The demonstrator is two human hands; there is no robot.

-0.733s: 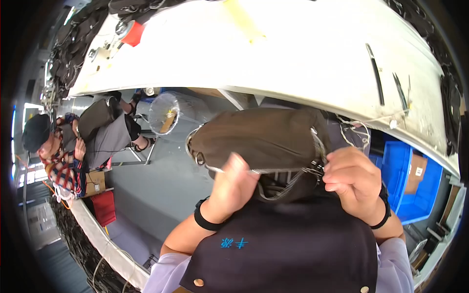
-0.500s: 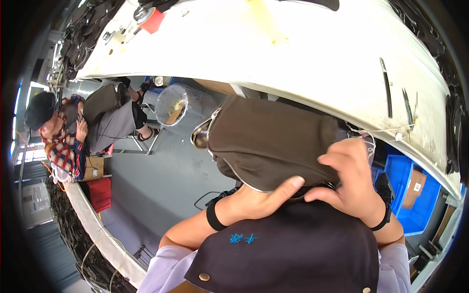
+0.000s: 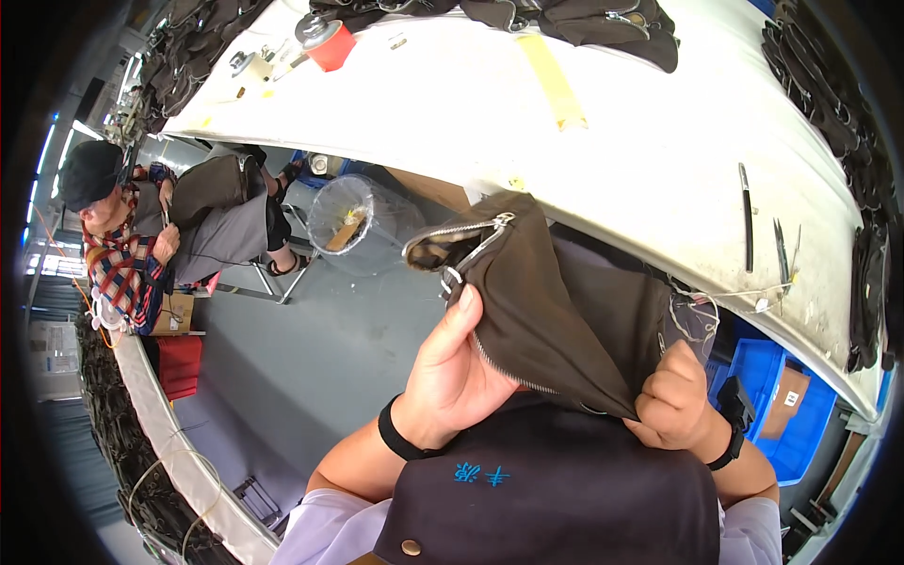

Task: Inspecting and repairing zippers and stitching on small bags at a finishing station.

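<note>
A dark brown fabric bag with silver-toothed zippers stretches between my two hands, above my lap. My left hand grips its near left side, thumb on top by the zipper edge and the other fingers hidden underneath. At the bag's near right corner, the curled fingers of my right hand pinch the cloth. One zipper curves round the open end at the far left, its metal pull on top. A second zipper runs along the near edge between my hands.
Ahead stands a white table with a red can, a black-handled tool, tweezers and brown bags. A lined waste bin and a seated co-worker are left; a blue crate is right.
The bag has been turned and pulled taut into a slanting fold. My left hand has moved up its left side; my right fingers have closed on the near right corner.
</note>
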